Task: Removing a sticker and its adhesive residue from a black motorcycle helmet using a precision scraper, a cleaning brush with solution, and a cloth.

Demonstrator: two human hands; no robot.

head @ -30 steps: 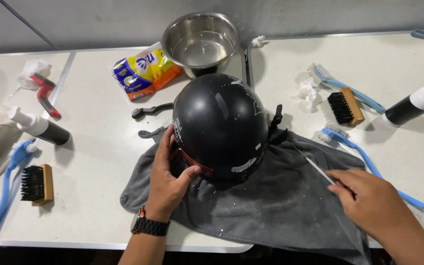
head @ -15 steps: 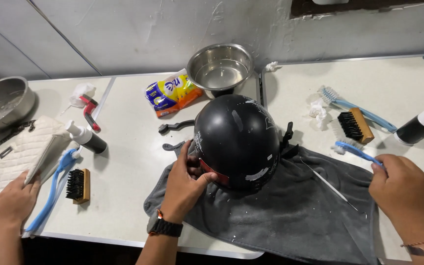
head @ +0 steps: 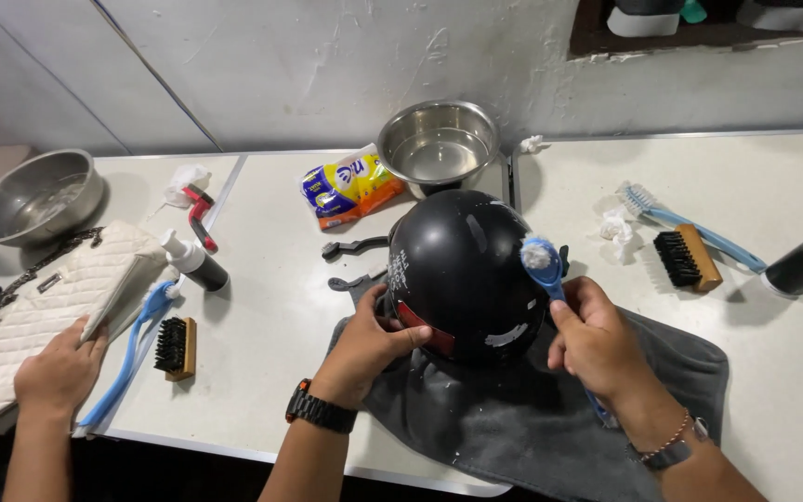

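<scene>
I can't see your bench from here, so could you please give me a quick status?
Left hand steadying black helmet. Right hand holds blue brush against its shell. Another person's hand at left, clear.

The left hand (head: 371,339) grips the lower rim of a black helmet (head: 465,270) resting on a grey cloth (head: 522,418). The right hand (head: 597,339) holds a blue brush (head: 543,263), its foamy head pressed against the helmet just above the thumb. Beyond both hands stands a steel bowl (head: 439,144); far left, another person's hand (head: 59,372) rests on a white bag (head: 39,311).

Steel bowl (head: 438,144), snack packet (head: 348,186), wooden brush (head: 686,258), white quilted bag (head: 25,311).
</scene>
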